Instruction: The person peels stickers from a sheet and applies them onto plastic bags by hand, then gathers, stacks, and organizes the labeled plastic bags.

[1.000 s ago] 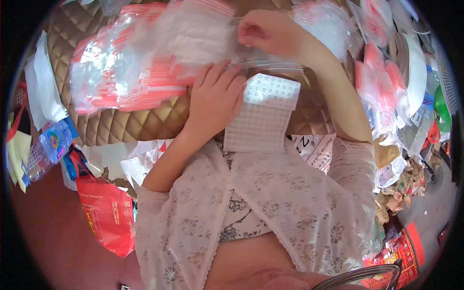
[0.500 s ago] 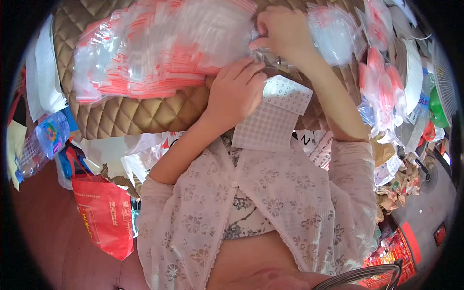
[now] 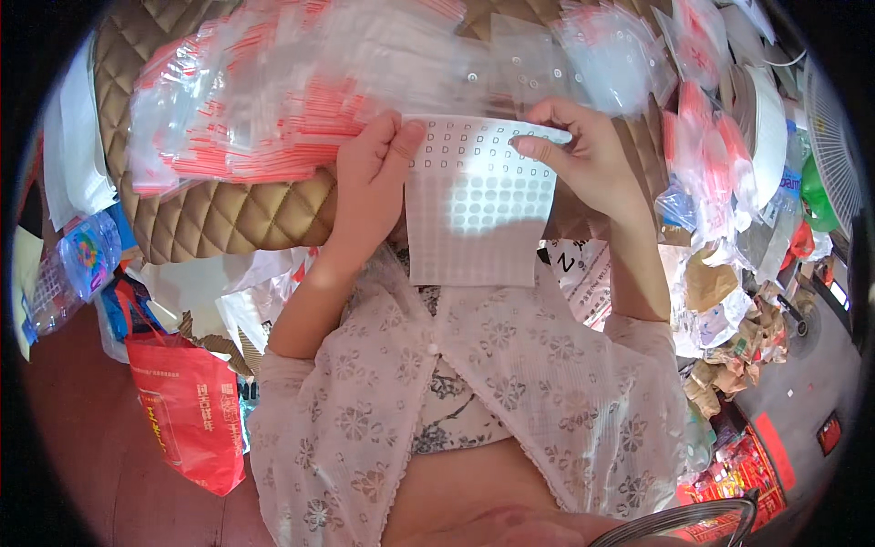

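Right hand (image 3: 594,159) has moved onto the sheet (image 3: 478,232) (left hand (image 3: 372,169) pinches it).

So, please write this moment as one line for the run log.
left hand: grips sheet, upper left corner | right hand: grips sheet, upper right corner | bags: piled on quilted surface

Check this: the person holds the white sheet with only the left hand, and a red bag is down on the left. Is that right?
Not quite: the head view shows the left hand and the right hand both holding the white sheet, one near each upper corner. The red bag is down on the left.
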Demonstrator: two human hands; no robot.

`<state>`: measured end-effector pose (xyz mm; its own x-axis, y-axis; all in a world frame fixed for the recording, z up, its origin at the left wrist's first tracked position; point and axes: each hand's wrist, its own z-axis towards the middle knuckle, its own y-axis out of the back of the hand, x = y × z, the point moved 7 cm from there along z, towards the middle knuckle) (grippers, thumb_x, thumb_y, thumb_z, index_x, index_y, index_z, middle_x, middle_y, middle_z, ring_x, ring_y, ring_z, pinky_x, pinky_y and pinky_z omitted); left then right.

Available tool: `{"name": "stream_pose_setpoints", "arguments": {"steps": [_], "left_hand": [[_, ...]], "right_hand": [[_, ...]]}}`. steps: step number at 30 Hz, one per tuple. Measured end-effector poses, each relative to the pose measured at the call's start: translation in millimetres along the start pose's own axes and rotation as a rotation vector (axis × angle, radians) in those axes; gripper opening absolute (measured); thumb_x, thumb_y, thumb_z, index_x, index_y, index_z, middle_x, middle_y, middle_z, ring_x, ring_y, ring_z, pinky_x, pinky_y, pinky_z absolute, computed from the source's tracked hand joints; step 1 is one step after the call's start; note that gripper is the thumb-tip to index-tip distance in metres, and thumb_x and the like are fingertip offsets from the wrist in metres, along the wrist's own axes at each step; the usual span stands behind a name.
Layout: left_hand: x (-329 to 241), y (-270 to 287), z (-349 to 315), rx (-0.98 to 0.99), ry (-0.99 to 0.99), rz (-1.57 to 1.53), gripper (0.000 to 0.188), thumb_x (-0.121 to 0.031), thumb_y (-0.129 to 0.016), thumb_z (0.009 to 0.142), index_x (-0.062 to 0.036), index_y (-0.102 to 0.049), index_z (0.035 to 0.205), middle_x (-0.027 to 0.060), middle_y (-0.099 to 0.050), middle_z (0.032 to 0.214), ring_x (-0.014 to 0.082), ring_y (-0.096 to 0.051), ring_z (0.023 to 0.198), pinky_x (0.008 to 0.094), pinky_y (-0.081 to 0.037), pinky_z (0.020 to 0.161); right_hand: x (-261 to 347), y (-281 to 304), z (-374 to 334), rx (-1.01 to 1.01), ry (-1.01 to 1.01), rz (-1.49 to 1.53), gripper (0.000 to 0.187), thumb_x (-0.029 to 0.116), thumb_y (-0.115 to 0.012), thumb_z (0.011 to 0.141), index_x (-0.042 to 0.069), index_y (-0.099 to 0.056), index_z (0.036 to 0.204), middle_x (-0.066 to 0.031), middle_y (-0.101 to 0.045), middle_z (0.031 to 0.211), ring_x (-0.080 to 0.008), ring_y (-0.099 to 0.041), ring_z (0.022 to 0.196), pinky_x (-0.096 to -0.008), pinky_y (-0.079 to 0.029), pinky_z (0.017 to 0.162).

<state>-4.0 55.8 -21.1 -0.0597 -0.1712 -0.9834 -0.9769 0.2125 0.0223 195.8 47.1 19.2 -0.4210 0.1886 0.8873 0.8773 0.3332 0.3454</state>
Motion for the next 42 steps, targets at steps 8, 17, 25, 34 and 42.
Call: {"name": "stream_pose_setpoints", "arguments": {"steps": [8, 17, 25, 34, 42], "left_hand": [[-31, -24, 3, 0.163, 0.119, -0.233, 0.013, -0.008, -0.065, 0.082, 0.0018, -0.065, 0.090, -0.0003, -0.063, 0.076, 0.0036, -0.055, 0.071, 0.0190, -0.043, 0.060], [-29, -29, 6, 0.222, 0.152, -0.127, 0.013, -0.006, -0.067, 0.079, 0.0016, -0.067, 0.090, 0.0020, -0.065, 0.077, 0.0054, -0.057, 0.070, 0.0196, -0.046, 0.061], [-32, -36, 5, 0.182, 0.180, -0.009, 0.016, -0.004, -0.068, 0.079, 0.0024, -0.067, 0.093, 0.0028, -0.066, 0.079, 0.0061, -0.059, 0.070, 0.0197, -0.048, 0.062], [-14, -32, -2, 0.191, 0.279, -0.171, 0.014, -0.005, -0.067, 0.079, 0.0026, -0.067, 0.091, 0.0049, -0.066, 0.078, 0.0069, -0.061, 0.069, 0.0205, -0.049, 0.060], [2, -14, -10, 0.080, 0.490, -0.399, 0.016, -0.011, -0.063, 0.084, 0.0016, -0.065, 0.093, 0.0048, -0.066, 0.081, 0.0085, -0.061, 0.069, 0.0212, -0.048, 0.061]], "right_hand": [[14, 4, -12, 0.005, 0.109, -0.048, 0.015, 0.011, -0.062, 0.086, -0.004, -0.063, 0.089, -0.0057, -0.064, 0.080, -0.0072, -0.057, 0.071, -0.0212, -0.046, 0.061], [25, 12, -14, -0.044, 0.270, -0.268, 0.016, 0.012, -0.061, 0.086, -0.003, -0.062, 0.091, -0.0105, -0.061, 0.075, -0.0124, -0.053, 0.059, -0.0247, -0.040, 0.052], [44, 13, -12, -0.109, 0.464, -0.439, 0.011, 0.004, -0.055, 0.083, 0.002, -0.058, 0.093, -0.0115, -0.056, 0.089, -0.0275, -0.056, 0.080, -0.0337, -0.045, 0.070], [38, -4, -13, -0.011, 0.439, -0.441, 0.013, 0.003, -0.053, 0.082, 0.001, -0.055, 0.095, -0.0125, -0.054, 0.094, -0.0305, -0.054, 0.090, -0.0365, -0.045, 0.076], [54, -33, -34, -0.071, 0.652, -0.815, 0.024, 0.005, -0.057, 0.080, 0.001, -0.056, 0.104, -0.0135, -0.053, 0.103, -0.0290, -0.054, 0.094, -0.0363, -0.046, 0.077]]}}
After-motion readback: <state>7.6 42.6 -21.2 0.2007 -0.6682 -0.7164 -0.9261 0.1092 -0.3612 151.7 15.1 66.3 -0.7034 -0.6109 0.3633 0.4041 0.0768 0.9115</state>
